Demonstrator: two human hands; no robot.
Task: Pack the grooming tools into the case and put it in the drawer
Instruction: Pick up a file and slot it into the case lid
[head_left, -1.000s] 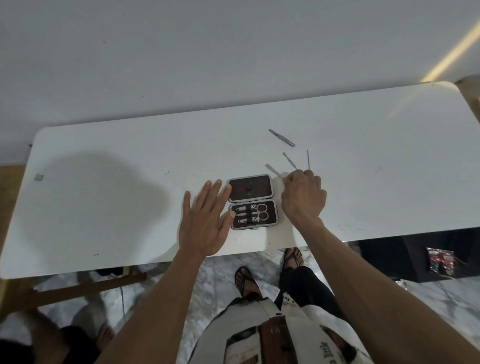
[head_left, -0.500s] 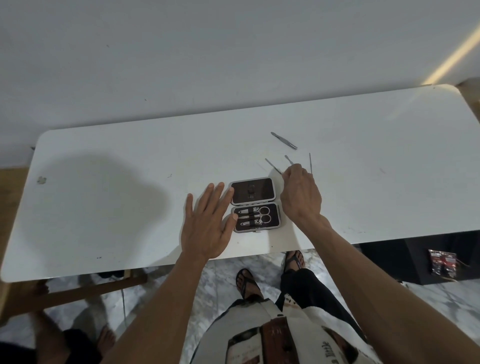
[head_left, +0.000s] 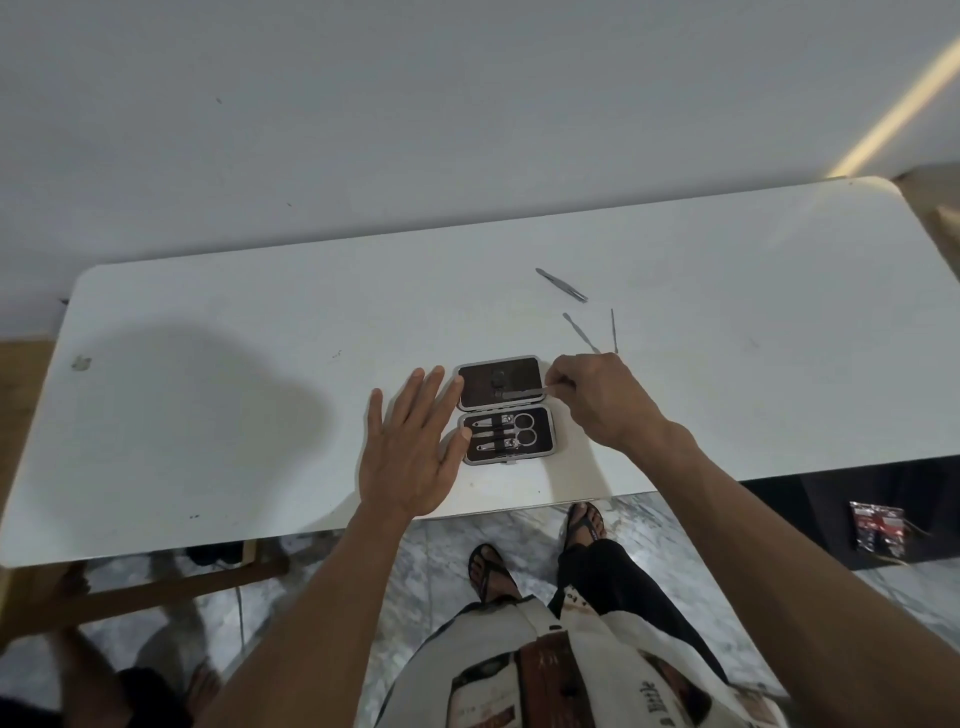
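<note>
Pinching a thin metal tool (head_left: 522, 394) in our right grip (head_left: 597, 400) over the open case (head_left: 505, 410), our left grip (head_left: 410, 452) lying flat and open just left of it on the desk (head_left: 234, 415).

The light is dim and cool, giving everything a grey-blue cast. The table (head_left: 675, 415) is the brightest surface, evenly lit without glare. A broad soft shadow (head_left: 208, 400) lies on its left part, with blurred edges, and fainter shadows sit under the hands near its front edge. Above the table's far right corner a warm streak of light (head_left: 893, 98) slants across the wall (head_left: 415, 104). Below the table's front edge the floor is much darker and loses detail. Wide-angle distortion bows the table's edges and stretches the forearms toward the bottom corners. Fine detail at the table's centre is soft and slightly noisy.
</note>
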